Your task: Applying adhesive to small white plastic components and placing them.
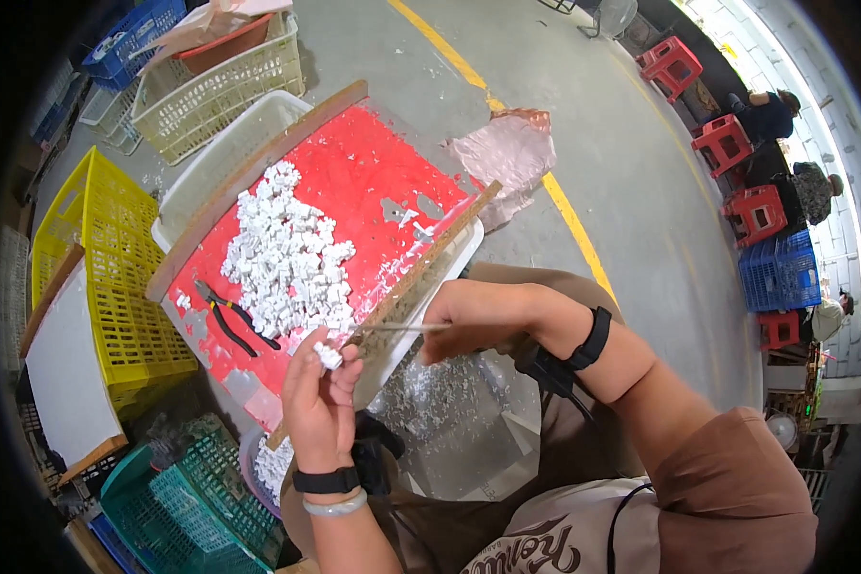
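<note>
My left hand (318,411), palm up, pinches a small white moulded piece (329,356) between its fingers. In my right hand (483,314) is a thin rod-like tool (392,328), its far end close to that piece; whether it touches I cannot tell. The tool's handle is hidden in the closed fist. Beyond my hands a heap of small white pieces (282,253) lies on a red-topped board (383,158) with wooden side rails. Dark pliers (231,320) with yellow marks rest on the board, left of the heap.
A yellow crate (115,287) and a green basket (196,502) stand at the left. Under the board are pale tubs (177,215). White scraps lie on a sheet (464,411) below my hands. Red stools (670,69) and seated people are far right.
</note>
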{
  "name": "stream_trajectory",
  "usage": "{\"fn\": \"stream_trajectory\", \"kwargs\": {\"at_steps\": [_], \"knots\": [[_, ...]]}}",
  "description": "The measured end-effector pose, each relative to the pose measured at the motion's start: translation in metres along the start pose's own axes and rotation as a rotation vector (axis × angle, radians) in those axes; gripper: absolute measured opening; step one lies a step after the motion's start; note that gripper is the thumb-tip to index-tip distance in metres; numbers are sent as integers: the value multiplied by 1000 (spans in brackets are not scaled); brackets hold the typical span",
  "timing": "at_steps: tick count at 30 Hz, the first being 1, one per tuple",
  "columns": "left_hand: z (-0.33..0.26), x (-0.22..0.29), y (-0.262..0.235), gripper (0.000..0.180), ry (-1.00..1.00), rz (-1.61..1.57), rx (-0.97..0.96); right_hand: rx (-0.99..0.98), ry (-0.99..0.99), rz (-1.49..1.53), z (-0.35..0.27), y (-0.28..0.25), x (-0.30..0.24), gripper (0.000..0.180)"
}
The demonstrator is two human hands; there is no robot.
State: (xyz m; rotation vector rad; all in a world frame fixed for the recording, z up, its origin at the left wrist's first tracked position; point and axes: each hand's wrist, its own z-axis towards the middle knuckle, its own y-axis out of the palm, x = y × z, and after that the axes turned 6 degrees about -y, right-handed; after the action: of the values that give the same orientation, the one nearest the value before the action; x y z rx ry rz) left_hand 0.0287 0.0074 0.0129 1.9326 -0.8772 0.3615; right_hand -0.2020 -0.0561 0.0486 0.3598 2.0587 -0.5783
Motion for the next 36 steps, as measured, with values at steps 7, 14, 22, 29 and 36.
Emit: {"fn": "stream_trajectory", "kwargs": {"at_steps": [7,14,22,29,36], "knots": [[5,5,-9,25,4,-52,154,503,-111,-251,56,1,47,20],[12,5,-11,19,24,-85,258,649,-179,-286,123,23,66,19],[16,3,-18,21,10,-124,175,532,-60,-425,148,35,46,25],[14,2,-5,22,-36,9,348,615,-272,148,102,34,8,19],[13,-16,3,23,32,41,86,597,-312,140,62,47,-19,26]]}}
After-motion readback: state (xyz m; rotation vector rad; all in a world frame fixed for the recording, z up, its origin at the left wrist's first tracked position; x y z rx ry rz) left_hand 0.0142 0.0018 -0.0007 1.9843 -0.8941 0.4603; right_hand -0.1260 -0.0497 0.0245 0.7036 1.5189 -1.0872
